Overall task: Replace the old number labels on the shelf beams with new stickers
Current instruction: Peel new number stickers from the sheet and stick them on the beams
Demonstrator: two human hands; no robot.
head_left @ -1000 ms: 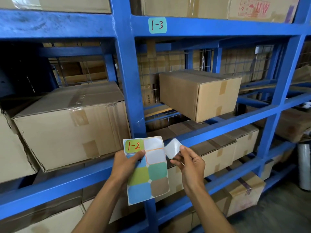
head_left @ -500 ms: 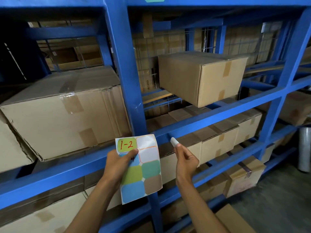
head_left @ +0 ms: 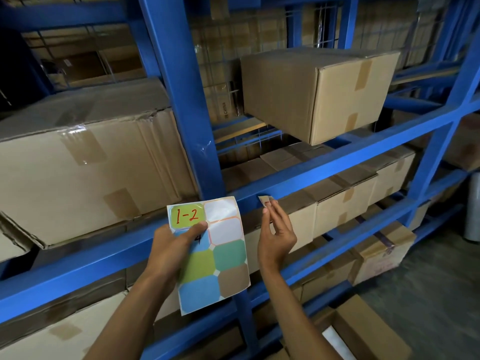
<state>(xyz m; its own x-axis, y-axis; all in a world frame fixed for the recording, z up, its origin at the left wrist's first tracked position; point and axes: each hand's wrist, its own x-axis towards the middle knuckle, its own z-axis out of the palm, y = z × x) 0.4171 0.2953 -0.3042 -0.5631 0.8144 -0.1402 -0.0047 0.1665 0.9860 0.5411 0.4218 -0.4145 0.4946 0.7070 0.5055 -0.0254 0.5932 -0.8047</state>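
- Stickers in green, blue, teal and brown fill a white backing sheet [head_left: 211, 258], and the top-left green one [head_left: 187, 216] carries "1-2" in red handwriting
- The left hand [head_left: 172, 252] grips that sheet from its left edge, thumb pressed across the front just below the "1-2" sticker, holding it upright in front of the blue metal upright post [head_left: 185, 100]
- The right hand [head_left: 276, 236] pinches a small pale sticker [head_left: 265, 201] between thumb and forefinger, with the other fingers loosely curled; the sticker sits against the lower edge of the blue metal shelf beam [head_left: 337, 157] just right of the post, one corner lifted
- A large dented brown cardboard box [head_left: 85, 165] with tape patches rests on the shelf to the left
- A smaller taped brown cardboard box [head_left: 314, 92] stands on the shelf above the beam, on the right
- More cardboard cartons [head_left: 345, 201] line the level below the beam
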